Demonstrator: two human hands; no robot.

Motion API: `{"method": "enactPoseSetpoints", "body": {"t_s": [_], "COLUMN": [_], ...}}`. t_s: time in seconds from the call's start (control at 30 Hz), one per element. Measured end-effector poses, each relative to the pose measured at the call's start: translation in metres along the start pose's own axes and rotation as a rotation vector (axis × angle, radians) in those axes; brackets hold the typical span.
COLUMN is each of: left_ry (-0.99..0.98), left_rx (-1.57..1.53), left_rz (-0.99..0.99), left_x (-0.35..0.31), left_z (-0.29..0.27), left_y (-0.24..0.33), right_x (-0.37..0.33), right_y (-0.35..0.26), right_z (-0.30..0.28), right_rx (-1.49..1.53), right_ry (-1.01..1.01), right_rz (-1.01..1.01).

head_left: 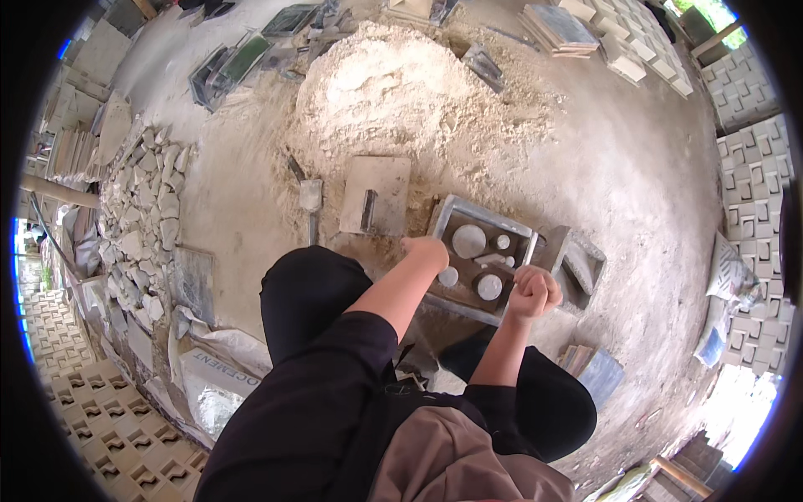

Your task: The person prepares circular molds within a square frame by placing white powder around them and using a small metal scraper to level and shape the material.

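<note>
In front of me a grey rectangular mould frame (490, 213) lies on the ground. Inside it are a large pale disc (469, 241), another round piece (489, 287) and several smaller pale pieces. My left hand (427, 250) is at the frame's left side, back toward me, its fingers mostly hidden. Over the frame's right side, my right hand (536, 292) is curled into a fist. A thin dark strip shows beside that fist, but what it grips is unclear. Left of the frame rests a square board (385, 177) with a dark handle (368, 210) on top.
Beyond lies a heap of pale powder (385, 84). A flat-bladed tool (310, 195) is left of the board. A grey box (595, 259) stands right of the frame. Broken slabs (142, 209) and a sack (222, 368) are at left; stacked blocks (757, 209) line the right.
</note>
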State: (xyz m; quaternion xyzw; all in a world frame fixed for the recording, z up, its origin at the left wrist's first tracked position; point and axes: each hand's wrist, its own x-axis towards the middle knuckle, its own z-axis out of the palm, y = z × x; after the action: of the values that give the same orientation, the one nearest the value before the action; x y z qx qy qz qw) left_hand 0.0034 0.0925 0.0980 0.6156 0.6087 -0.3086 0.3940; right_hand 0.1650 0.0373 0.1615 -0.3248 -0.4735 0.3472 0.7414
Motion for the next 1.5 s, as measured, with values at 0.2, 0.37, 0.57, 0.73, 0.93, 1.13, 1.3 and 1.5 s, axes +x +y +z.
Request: {"method": "enactPoseSetpoints", "body": {"t_s": [0.2,0.37,0.57,0.73,0.93,1.13,1.3,1.5], "left_ry": [-0.045,-0.030,0.066,0.009,0.008,-0.023,-0.085,-0.068], "left_rx": [0.033,0.005,0.008,0.018,-0.023,-0.003,0.016,-0.010], "left_rz": [-0.002,0.028,-0.011,-0.008,0.030,-0.012,-0.011,0.032], "left_x": [0.000,-0.006,0.006,0.002,0.000,-0.002,0.002,0.006], "left_z": [0.001,-0.001,0.008,0.005,0.001,0.004,0.000,0.001], "left_y": [0.002,0.007,0.003,0.001,0.002,0.001,0.004,0.002], "right_x": [0.006,0.000,0.008,0.015,0.019,0.016,0.016,-0.001], "right_y": [0.016,0.016,0.004,0.004,0.011,-0.010,0.002,0.004], "right_z": [0.004,0.007,0.019,0.013,0.011,0.024,0.012,0.005], "right_rx": [-0.134,-0.173,-0.188,-0.224,-0.209,-0.272,-0.226,-0.152], "right_ry": [0.111,0.100,0.166,0.191,0.067,0.098,0.176,0.150], "right_rz": [0.172,0.157,0.244,0.312,0.367,0.332,0.352,0.205]}}
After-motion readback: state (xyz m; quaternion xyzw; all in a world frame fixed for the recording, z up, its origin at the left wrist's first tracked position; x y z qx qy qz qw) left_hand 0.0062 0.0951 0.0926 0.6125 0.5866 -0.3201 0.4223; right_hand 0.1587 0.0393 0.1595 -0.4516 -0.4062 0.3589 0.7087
